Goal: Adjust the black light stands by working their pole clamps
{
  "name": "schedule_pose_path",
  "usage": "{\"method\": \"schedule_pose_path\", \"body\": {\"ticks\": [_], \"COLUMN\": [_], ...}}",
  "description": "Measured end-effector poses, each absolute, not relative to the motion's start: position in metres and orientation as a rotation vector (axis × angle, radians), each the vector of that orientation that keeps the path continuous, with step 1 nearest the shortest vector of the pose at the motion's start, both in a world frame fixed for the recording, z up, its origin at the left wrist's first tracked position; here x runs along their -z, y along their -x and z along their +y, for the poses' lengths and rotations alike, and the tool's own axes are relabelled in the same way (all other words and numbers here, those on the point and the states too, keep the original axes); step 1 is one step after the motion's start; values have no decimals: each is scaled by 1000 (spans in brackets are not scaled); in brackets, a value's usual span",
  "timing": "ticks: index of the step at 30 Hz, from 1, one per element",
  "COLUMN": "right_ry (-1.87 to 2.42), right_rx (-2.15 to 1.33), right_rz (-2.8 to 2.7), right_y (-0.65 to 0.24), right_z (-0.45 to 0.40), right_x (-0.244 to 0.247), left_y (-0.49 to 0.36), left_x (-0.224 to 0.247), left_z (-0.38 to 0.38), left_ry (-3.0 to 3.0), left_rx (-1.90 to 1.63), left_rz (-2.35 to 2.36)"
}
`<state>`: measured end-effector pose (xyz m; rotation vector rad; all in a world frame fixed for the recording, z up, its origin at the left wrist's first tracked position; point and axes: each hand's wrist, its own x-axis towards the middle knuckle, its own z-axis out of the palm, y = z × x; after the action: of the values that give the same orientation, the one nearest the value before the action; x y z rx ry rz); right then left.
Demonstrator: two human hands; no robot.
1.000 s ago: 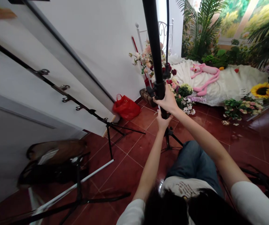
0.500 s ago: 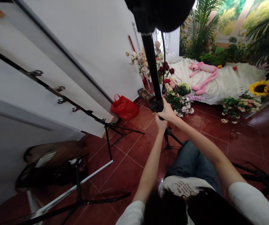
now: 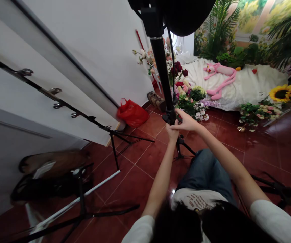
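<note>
Right in front of me stands a black light stand, with a large dark studio light at its top, cut off by the frame. My left hand is wrapped round the pole just under its black locking collar. Slightly higher, my right hand grips the pole at that collar, thumb and fingers about it. A black cable hangs beside the pole. Below my hands the stand's legs spread on the tiled floor.
At left, a backdrop stand with metal clamps leans near a red plastic bag. Flowers and a white-draped bed with a pink plush toy lie ahead. Tripod legs and bags occupy the lower left.
My right hand's fingers have shifted at the collar and look more spread. The view has moved slightly; both hands stay on the stand.
</note>
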<state>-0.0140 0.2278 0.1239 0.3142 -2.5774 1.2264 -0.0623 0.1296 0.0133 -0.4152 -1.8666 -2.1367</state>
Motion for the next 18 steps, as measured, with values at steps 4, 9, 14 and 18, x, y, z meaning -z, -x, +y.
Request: {"method": "schedule_pose_path", "body": {"ticks": [4, 9, 14, 18], "right_ry": [-153, -143, -203, -260], "right_rx": [-1445, -1383, -1223, -1296], "right_rz": [-2516, -2596, -2584, -2547], "right_y": [-2, -3, 12, 24], "right_z": [256, 257, 260, 261], "right_x": [-107, -77, -56, -44], "left_y": [66, 71, 72, 74], "left_x": [-11, -6, -3, 1], "left_z": [126, 120, 120, 122], "left_ry": [341, 413, 430, 426], "left_rx": [2090, 2002, 1977, 1916], "left_rz": [-1958, -2007, -2015, -2026]}}
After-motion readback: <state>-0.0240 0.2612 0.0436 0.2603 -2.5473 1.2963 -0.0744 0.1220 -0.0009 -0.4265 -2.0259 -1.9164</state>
